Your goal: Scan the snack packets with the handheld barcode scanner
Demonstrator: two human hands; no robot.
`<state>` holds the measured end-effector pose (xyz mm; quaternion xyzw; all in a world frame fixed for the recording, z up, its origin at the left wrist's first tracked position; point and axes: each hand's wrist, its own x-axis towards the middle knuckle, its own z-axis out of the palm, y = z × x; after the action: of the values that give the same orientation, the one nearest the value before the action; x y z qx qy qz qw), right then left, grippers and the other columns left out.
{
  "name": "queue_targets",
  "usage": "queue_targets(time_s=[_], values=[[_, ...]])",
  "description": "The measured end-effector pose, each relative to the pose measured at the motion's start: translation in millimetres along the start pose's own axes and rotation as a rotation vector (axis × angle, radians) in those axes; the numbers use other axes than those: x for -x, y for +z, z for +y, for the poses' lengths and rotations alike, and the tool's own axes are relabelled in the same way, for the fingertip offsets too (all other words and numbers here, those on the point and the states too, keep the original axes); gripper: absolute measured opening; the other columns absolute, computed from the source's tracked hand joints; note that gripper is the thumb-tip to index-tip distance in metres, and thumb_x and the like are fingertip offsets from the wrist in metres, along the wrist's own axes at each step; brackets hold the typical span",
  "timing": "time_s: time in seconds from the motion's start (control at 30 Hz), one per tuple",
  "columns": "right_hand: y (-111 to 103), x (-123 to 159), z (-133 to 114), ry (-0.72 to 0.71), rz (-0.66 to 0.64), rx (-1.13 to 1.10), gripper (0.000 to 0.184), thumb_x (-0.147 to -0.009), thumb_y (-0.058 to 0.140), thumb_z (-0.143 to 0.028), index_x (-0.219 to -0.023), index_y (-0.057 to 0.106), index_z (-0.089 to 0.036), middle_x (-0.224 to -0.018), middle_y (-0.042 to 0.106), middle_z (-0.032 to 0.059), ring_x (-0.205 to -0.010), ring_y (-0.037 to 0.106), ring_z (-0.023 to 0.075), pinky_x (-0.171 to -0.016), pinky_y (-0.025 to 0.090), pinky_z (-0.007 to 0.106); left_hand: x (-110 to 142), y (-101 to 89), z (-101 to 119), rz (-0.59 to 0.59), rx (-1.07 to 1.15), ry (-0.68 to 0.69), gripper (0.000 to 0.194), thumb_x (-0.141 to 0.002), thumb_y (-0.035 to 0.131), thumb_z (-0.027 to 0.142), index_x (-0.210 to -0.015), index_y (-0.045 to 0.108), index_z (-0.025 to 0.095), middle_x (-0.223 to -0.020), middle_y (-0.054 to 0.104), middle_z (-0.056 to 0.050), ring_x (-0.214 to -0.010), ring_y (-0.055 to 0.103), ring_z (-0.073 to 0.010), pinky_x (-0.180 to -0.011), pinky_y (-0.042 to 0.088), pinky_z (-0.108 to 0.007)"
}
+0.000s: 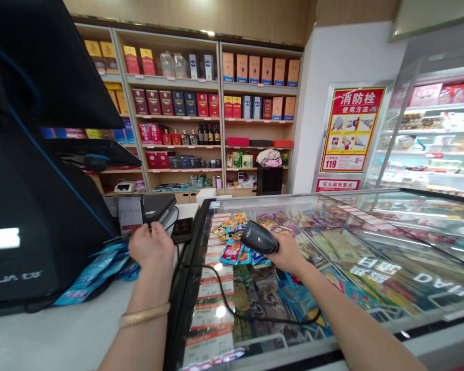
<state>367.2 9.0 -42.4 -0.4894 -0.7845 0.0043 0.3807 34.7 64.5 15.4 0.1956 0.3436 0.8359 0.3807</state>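
Observation:
My right hand [288, 251] is wrapped round a black barcode scanner [258, 237], holding it over small snack packets [232, 251] on the glass freezer lid [371, 219]. The scanner's cable [232, 312] loops across the glass. On the left, my left hand [152, 246], with a gold-coloured bangle [145, 315] at the wrist, is closed beside an upright phone-like display [130, 212]. Its fingers are bent inward, and whatever they hold, if anything, is hidden. Blue snack packets [95, 275] lie on the counter just left of this hand.
A large black checkout monitor [50, 72] and its stand fill the left side. Behind the counter [100, 330] stand shelves of boxed bottles [174, 103]. A dark box-like device [160, 203] sits past my left hand. Frozen goods [332, 247] show under the glass.

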Motion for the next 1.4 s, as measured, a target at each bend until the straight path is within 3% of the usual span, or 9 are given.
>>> queue_targets(time_s=[0.1,0.27,0.43,0.57,0.83,1.03,1.23,1.3,1.4], values=[[-0.4,-0.1,1.0,-0.003,0.006,-0.008,0.015,-0.074,0.065,-0.032,-0.085,0.07,-0.022,-0.076,0.073,0.0029,-0.068,0.064,0.0192,-0.068,0.038,0.027,8.0,4.8,-0.2,0.114,0.104,-0.003,0.02,-0.082,0.04,0.005,-0.094,0.051,0.017,-0.12,0.056,-0.013,-0.124,0.054,-0.0144,-0.095,0.051,-0.021],[-1.9,-1.0,4.3,0.024,0.031,0.008,0.018,-0.072,0.07,-0.035,-0.084,0.071,-0.022,-0.076,0.073,0.0033,-0.072,0.065,0.0208,-0.07,0.04,0.028,28.8,17.6,-13.5,0.008,0.064,-0.084,0.014,-0.077,0.055,0.008,-0.089,0.057,0.016,-0.102,0.067,-0.01,-0.098,0.067,-0.015,-0.087,0.056,-0.026],[-4.8,-2.7,9.3,0.055,0.074,0.011,0.022,-0.068,0.072,-0.032,-0.087,0.072,-0.022,-0.083,0.075,0.0042,-0.078,0.067,0.0229,-0.075,0.044,0.029,46.3,18.8,-43.9,-0.407,-0.839,0.017,0.018,-0.069,0.071,0.031,-0.08,0.068,0.017,-0.079,0.071,-0.007,-0.08,0.068,-0.0222,-0.073,0.053,-0.031],[-8.3,-3.2,9.5,0.064,0.086,0.003,0.026,-0.068,0.069,-0.027,-0.093,0.072,-0.022,-0.086,0.075,0.005,-0.083,0.068,0.024,-0.075,0.046,0.029,60.4,16.5,-67.5,-0.714,-1.431,0.207,0.038,-0.066,0.073,0.05,-0.086,0.072,0.018,-0.096,0.074,-0.014,-0.098,0.067,-0.0318,-0.081,0.049,-0.035],[-7.5,-3.6,10.9,0.047,0.1,0.016,0.02,-0.069,0.067,-0.029,-0.087,0.071,-0.021,-0.085,0.075,0.0061,-0.082,0.068,0.0237,-0.075,0.046,0.029,89.3,17.0,-88.3,-0.972,-1.768,0.288,0.054,-0.068,0.07,0.055,-0.109,0.066,0.019,-0.112,0.07,-0.016,-0.106,0.065,-0.0308,-0.085,0.046,-0.034],[-8.6,-4.7,12.1,0.045,0.097,0.0,0.027,-0.068,0.066,-0.025,-0.094,0.071,-0.021,-0.088,0.075,0.0052,-0.082,0.069,0.0233,-0.076,0.046,0.029,79.8,19.8,-76.1,-0.908,-1.691,0.243,0.048,-0.068,0.067,0.031,-0.115,0.064,0.019,-0.111,0.071,-0.014,-0.103,0.067,-0.0301,-0.083,0.047,-0.032],[-10.8,-5.2,11.1,0.057,0.095,0.032,0.025,-0.07,0.066,-0.026,-0.093,0.072,-0.022,-0.086,0.075,0.0056,-0.081,0.069,0.0239,-0.071,0.044,0.028,60.5,23.3,-59.1,-0.538,-1.37,0.178,0.034,-0.066,0.067,0.027,-0.099,0.067,0.018,-0.095,0.072,-0.015,-0.098,0.065,-0.0339,-0.088,0.048,-0.041],[-10.5,-5.5,10.9,0.061,0.084,0.065,0.023,-0.07,0.066,-0.028,-0.091,0.072,-0.021,-0.084,0.075,0.0058,-0.08,0.069,0.0238,-0.072,0.043,0.028,59.9,25.3,-56.4,-0.42,-1.074,0.035,0.024,-0.068,0.063,0.023,-0.091,0.066,0.02,-0.093,0.071,-0.012,-0.095,0.065,-0.0298,-0.089,0.049,-0.042],[-10.2,-5.9,9.6,0.07,0.065,0.092,0.023,-0.07,0.067,-0.028,-0.091,0.072,-0.021,-0.082,0.074,0.0051,-0.08,0.068,0.0233,-0.072,0.041,0.028,65.6,29.3,-51.8,-0.415,-0.532,-0.349,0.01,-0.074,0.054,0.018,-0.08,0.061,0.019,-0.083,0.068,-0.006,-0.079,0.064,-0.0201,-0.085,0.054,-0.043]])
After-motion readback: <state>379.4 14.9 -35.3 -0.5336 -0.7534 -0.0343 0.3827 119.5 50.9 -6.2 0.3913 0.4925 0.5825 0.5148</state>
